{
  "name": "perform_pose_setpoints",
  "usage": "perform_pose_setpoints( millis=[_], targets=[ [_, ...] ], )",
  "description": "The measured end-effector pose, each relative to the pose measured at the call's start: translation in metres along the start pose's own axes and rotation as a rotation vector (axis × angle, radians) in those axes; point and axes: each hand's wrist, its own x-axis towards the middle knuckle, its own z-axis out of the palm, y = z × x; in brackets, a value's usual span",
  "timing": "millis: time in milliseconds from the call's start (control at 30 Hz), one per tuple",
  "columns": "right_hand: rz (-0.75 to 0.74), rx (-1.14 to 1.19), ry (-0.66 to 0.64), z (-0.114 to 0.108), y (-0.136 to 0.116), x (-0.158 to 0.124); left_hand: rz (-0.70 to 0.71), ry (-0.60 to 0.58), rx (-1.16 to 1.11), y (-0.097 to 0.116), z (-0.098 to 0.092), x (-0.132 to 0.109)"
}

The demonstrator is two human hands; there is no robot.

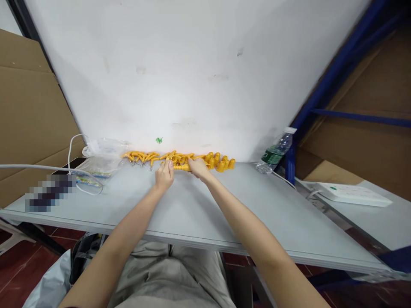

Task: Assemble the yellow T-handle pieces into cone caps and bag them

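In the head view, from where I stand, the grey tabletop (192,214) meets the white panel (199,77) along its back edge, near whose right end one clear bottle (272,153) stands tilted, its white cap toward the blue frame (290,167). A wide strip of tabletop extends from the bottle to the front edge, crossed to the bottle's left by two bare forearms. Counted: one power strip (353,194), right of the bottle; one green mark (159,140) on the panel, left of it; at least six yellow cups (220,166), nearest the bottle on its left; and, farther left, a tangle of hooked yellow parts (141,156) with at least three metal coils (151,166), too crowded to number exactly. Well to the bottle's left, at the near side of the yellow row, the yellow rod (182,167) lies crosswise between the hands: slender, glossy, seemingly ridged along its exposed middle, its ends hidden. The left hand (165,174) is folded round its far end from the bottle, thumb uppermost; the right hand (198,168) grasps the end nearer the bottle, fingertips concealed.
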Motion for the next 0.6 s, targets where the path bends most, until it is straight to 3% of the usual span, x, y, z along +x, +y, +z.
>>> perform_pose_setpoints(
  millis=[133, 233, 433, 600],
  targets=[
    [0.030, 0.151, -0.227, -0.012, -0.001, -0.006, -0.062, -0.022, -0.023, -0.005, 0.001, 0.000],
    [-0.035, 0.326, -0.355, -0.025, 0.010, -0.010, -0.086, -0.011, -0.042, -0.009, -0.001, 0.001],
    [-0.365, 0.341, -0.301, -0.031, 0.040, -0.013, -0.122, -0.019, -0.062, -0.012, -0.005, 0.003],
    [-0.449, 0.284, -0.234, -0.024, 0.048, -0.007, -0.108, -0.042, -0.063, -0.012, -0.007, 0.002]
  ],
)
